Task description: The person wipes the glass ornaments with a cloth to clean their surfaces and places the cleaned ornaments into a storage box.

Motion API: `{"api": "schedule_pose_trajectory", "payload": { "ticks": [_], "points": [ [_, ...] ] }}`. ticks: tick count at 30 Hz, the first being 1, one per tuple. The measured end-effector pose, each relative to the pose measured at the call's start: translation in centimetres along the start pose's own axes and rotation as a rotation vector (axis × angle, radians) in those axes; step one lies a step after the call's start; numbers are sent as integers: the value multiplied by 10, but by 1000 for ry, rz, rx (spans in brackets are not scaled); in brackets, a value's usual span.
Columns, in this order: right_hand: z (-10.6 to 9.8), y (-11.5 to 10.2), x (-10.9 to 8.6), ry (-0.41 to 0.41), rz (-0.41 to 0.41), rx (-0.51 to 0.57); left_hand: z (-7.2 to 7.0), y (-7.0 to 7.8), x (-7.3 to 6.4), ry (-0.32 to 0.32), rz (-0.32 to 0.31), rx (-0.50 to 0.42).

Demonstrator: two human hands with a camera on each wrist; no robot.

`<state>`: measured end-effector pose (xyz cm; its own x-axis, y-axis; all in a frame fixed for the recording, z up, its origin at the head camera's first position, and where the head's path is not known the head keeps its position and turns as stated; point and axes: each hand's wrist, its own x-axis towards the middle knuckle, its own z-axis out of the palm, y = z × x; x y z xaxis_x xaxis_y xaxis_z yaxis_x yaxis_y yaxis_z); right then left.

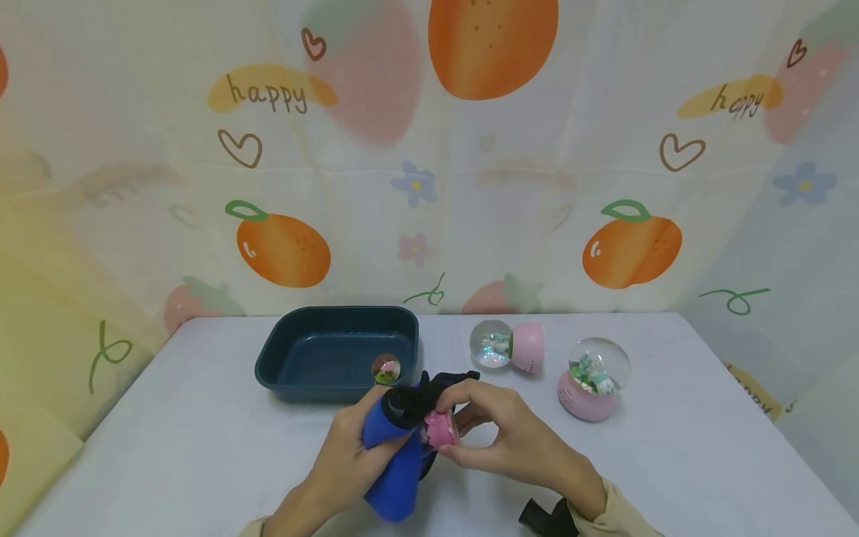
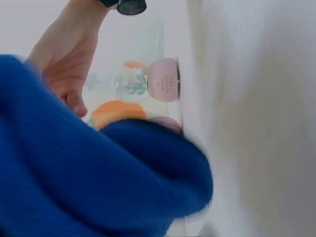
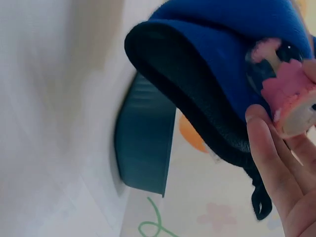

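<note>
My left hand (image 1: 352, 451) grips a soft blue fabric pouch (image 1: 396, 485) with a black lining and a black cord. My right hand (image 1: 510, 436) pinches a small snow globe (image 1: 441, 430) by its pink base, close beside the pouch. In the right wrist view the globe's clear dome, with a pink tree inside, lies against the blue fabric (image 3: 217, 44); the black-lined opening (image 3: 182, 74) faces the camera. Another tiny snow globe (image 1: 385, 368), pink and green inside, overlaps the tray's front right corner, just above my left fingers.
A dark teal tray (image 1: 295, 391) stands at the back left of the white table. Behind my right hand, one snow globe lies on its side, pink base (image 1: 528, 347) to the right. Further right a snow globe (image 1: 589, 399) stands tilted. A printed cloth (image 1: 456, 224) hangs behind.
</note>
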<state>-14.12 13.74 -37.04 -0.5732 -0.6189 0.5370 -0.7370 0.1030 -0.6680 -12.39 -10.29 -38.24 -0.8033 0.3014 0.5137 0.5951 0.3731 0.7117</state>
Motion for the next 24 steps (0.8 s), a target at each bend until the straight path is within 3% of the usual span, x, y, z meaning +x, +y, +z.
{"api": "schedule_pose_trajectory", "payload": {
  "ticks": [3, 5, 11, 14, 16, 24],
  "points": [
    [0, -2, 0, -6, -9, 3, -3, 1, 1, 24, -29, -38],
    [0, -3, 0, -2, -21, -11, -4, 2, 3, -14, -69, -83],
    [0, -5, -1, 15, -73, -50, -9, 3, 7, -303, -302, -230],
    [1, -5, -1, 19, -102, -63, -9, 3, 7, -378, -368, -239],
    [1, -4, 0, 21, -116, -67, -9, 3, 7, -378, -367, -226],
    [2, -2, 1, 12, -127, -79, -7, -1, 4, -253, -186, -185]
  ]
}}
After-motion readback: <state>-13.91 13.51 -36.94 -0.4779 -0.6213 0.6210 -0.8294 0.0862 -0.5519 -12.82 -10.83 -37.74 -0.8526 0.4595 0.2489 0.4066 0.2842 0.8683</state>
